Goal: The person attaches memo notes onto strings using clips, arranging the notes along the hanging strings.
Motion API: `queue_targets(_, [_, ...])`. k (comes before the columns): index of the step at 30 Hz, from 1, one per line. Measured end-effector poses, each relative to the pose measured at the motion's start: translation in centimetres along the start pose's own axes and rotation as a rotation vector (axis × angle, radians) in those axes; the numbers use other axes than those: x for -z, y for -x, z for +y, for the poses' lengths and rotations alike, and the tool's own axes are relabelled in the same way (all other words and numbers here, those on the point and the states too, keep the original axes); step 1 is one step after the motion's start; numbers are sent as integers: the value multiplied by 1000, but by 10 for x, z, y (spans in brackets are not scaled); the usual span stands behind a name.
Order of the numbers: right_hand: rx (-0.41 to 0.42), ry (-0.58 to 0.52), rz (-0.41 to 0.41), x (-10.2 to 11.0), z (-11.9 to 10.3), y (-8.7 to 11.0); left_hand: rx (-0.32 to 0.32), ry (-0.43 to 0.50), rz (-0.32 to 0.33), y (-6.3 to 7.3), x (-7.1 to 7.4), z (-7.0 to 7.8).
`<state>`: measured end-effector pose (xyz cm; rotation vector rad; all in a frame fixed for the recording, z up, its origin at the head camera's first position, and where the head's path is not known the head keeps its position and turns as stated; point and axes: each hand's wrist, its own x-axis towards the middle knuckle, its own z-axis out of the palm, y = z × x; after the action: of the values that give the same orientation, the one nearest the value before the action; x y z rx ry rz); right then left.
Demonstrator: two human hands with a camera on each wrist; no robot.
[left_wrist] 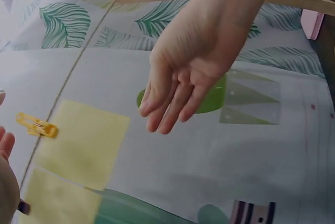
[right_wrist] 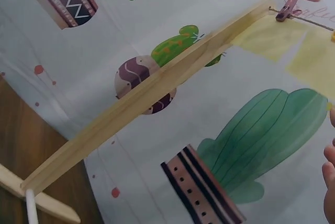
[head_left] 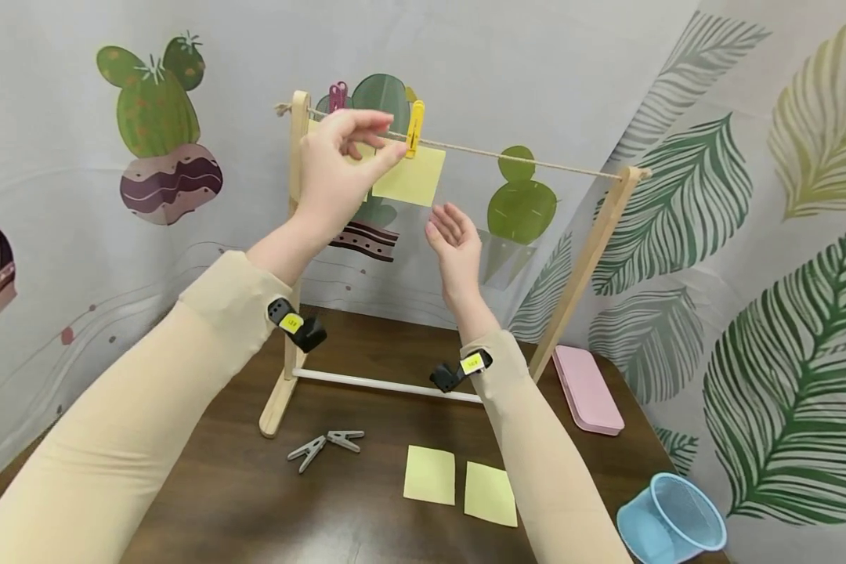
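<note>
A yellow clothespin clips a pale yellow paper note to the cord strung across a wooden frame. My left hand is beside this clothespin, thumb and fingers spread apart with nothing between them. In the left wrist view, a gap separates its fingers from the clothespin. My right hand hovers just below the note's lower right corner, its fingers loosely bent and holding nothing. Further left, a purple clothespin holds another yellow note on the cord, partly hidden behind my left hand in the head view.
Two grey clothespins lie on the brown table. Two yellow notes lie right of them. A pink case and a blue mesh basket stand at the right. The frame's wooden posts flank my hands.
</note>
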<state>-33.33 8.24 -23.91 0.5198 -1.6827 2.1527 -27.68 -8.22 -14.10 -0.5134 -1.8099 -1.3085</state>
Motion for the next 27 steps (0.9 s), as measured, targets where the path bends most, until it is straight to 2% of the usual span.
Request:
queue_targets(7, [12, 113, -65, 21, 23, 28, -129, 1, -63, 39, 2, -29])
queue_targets(10, [19, 161, -120, 33, 34, 43, -120, -11, -124, 59, 3, -44])
queue_targets(15, [-1, 275, -191, 59, 53, 70, 13, -17, -238, 92, 8, -77])
queue_targets(17, [-16, 334, -214, 67, 56, 82, 78, -1, -258, 106, 9, -91])
queue_targets(22, [-33, 449, -238, 83, 61, 114, 238, 51, -224, 149, 8, -129])
queue_targets(25, [-41, 504, -246, 99, 87, 128, 316, 60, -195, 174, 7, -146])
queue_targets(27, [-66, 552, -265, 110, 105, 137, 362, 68, -199, 187, 6, -154])
